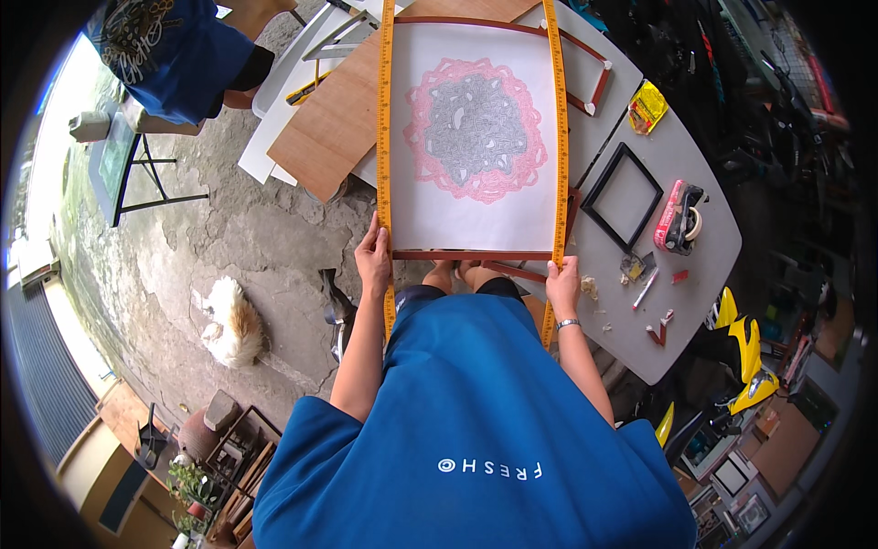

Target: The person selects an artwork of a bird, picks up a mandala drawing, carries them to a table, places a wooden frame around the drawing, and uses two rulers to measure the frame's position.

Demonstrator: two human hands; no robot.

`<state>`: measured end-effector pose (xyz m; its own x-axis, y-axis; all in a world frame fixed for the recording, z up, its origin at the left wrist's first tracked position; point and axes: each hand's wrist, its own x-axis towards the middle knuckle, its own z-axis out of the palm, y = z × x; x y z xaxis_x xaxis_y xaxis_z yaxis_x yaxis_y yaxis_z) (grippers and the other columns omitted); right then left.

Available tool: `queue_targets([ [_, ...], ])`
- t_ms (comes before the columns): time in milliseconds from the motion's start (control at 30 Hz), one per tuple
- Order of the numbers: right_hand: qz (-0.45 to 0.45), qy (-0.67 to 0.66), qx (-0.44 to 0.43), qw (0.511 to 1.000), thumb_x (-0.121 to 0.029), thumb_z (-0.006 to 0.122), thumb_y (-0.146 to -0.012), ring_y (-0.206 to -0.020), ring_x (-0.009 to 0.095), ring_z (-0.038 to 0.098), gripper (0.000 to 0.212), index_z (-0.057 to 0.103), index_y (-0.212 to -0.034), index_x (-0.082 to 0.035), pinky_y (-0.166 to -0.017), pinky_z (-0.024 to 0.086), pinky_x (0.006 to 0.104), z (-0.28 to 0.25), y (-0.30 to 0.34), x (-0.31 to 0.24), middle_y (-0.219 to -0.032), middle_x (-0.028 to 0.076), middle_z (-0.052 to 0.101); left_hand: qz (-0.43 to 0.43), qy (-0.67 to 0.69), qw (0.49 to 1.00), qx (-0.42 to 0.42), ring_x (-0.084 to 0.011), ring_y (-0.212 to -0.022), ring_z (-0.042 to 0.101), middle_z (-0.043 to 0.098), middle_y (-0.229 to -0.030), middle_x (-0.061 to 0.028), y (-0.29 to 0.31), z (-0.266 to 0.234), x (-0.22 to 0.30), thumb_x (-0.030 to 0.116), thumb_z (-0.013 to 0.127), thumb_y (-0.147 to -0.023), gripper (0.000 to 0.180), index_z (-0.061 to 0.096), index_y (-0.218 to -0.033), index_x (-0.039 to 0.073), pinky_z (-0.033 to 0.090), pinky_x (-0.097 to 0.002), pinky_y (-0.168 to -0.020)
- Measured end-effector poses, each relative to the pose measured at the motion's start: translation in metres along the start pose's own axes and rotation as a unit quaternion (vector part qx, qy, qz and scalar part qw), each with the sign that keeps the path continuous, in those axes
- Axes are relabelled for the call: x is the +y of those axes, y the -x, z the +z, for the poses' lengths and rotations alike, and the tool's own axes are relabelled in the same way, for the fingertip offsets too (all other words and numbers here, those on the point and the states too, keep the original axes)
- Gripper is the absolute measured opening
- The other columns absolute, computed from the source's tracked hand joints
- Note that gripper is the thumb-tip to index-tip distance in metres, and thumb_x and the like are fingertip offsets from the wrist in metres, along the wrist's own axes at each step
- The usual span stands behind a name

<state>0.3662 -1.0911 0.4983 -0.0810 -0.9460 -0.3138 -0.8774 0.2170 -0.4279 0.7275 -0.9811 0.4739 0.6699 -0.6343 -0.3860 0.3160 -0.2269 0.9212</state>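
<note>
In front of me is a picture frame with a thin reddish-brown edge (pixel 471 256) at its near end. It holds a white sheet (pixel 416 224) with a pink and grey rounded, lacy drawing (pixel 476 131). One long yellow ruler (pixel 384 137) runs along its left side, and a second yellow ruler (pixel 561 137) along its right; both reach past the near edge. My left hand (pixel 373 263) is closed on the left ruler at the near left corner. At the near right corner, my right hand (pixel 563 287) is closed around the other ruler. Fingers under the edges are hidden.
A grey table (pixel 677 302) carries a black empty frame (pixel 622 197), a tape dispenser (pixel 679 218), a yellow packet (pixel 647 108) and a white pen (pixel 646 288). Brown board (pixel 325 137) lies left. A furry animal (pixel 232 325) rests on the floor; another person (pixel 178 59) is at upper left.
</note>
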Motion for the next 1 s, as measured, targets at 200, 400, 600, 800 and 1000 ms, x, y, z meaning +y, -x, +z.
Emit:
queue_targets([
  [200,0.009,0.004,-0.007,1.0,-0.024,0.065,-0.089,-0.089,0.044,0.061,0.029,0.047,-0.102,-0.005,-0.076,0.047,0.0528,-0.001,0.0,-0.001,-0.093,0.022,0.065,-0.004,-0.024,1.0,-0.001,-0.0085,-0.103,0.058,0.061,-0.125,-0.0078,0.001,0.0,0.003,0.011,0.054,-0.099,0.043,0.049,-0.141,0.001,0.044,-0.0201,-0.09],
  [400,0.004,0.013,-0.001,1.0,-0.023,0.065,-0.089,-0.09,0.044,0.061,0.029,0.047,-0.103,-0.004,-0.076,0.047,0.0523,-0.001,0.001,-0.003,-0.094,0.022,0.064,-0.002,-0.017,1.0,0.003,-0.0096,-0.105,0.057,0.061,-0.126,-0.0085,-0.002,-0.002,-0.004,0.01,0.054,-0.099,0.042,0.049,-0.14,0.001,0.044,-0.0214,-0.092],
  [600,0.004,0.004,-0.002,1.0,-0.022,0.065,-0.089,-0.09,0.044,0.061,0.028,0.048,-0.102,-0.004,-0.076,0.048,0.0517,-0.001,0.001,-0.003,-0.093,0.022,0.064,-0.036,0.019,0.999,-0.013,-0.0106,-0.113,0.055,0.055,-0.135,-0.009,-0.003,-0.005,-0.007,0.01,0.054,-0.1,0.044,0.045,-0.141,-0.004,0.043,-0.0226,-0.097],
  [800,0.007,0.005,-0.002,1.0,-0.022,0.065,-0.089,-0.089,0.043,0.062,0.027,0.049,-0.101,-0.003,-0.077,0.048,0.0514,-0.001,0.001,-0.005,-0.092,0.022,0.064,-0.008,-0.009,1.0,-0.014,-0.0112,-0.115,0.054,0.055,-0.136,-0.0094,0.0,-0.001,0.003,0.01,0.054,-0.1,0.044,0.045,-0.141,-0.005,0.041,-0.0226,-0.098],
  [1000,0.014,0.002,-0.007,1.0,-0.021,0.065,-0.089,-0.089,0.044,0.062,0.028,0.048,-0.102,-0.004,-0.076,0.047,0.0515,-0.001,0.0,-0.004,-0.092,0.022,0.064,-0.031,0.005,0.999,-0.019,-0.0115,-0.117,0.053,0.055,-0.136,-0.0088,-0.001,-0.005,-0.001,0.01,0.054,-0.1,0.045,0.045,-0.141,-0.005,0.04,-0.0231,-0.1],
])
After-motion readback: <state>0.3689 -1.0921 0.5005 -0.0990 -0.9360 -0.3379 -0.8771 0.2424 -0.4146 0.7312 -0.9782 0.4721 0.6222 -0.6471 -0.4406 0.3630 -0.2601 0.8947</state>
